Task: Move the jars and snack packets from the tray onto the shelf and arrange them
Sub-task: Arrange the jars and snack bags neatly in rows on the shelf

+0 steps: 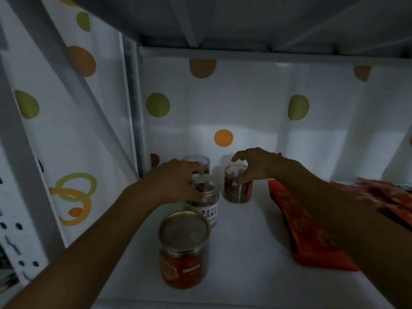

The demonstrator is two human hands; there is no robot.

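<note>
Inside the fabric-lined shelf (245, 259), a person's left hand (176, 181) wraps its fingers and thumb round the top of a white-labelled jar (206, 211). The right hand (256, 166) arches over a dark-filled jar (239, 192) just beside it, thumb on the jar's side; whether the far fingers press it is hidden. A clear rear jar (197, 160) stands close behind the left hand, a gold-lidded jar (182, 253) sits just in front, and red snack packets (312, 237) lie flat to the right. The arranging looks best done by sliding each jar upright along the shelf rather than lifting it. Low, firm grips and small moves should keep the crowded neighbours from being knocked.
</note>
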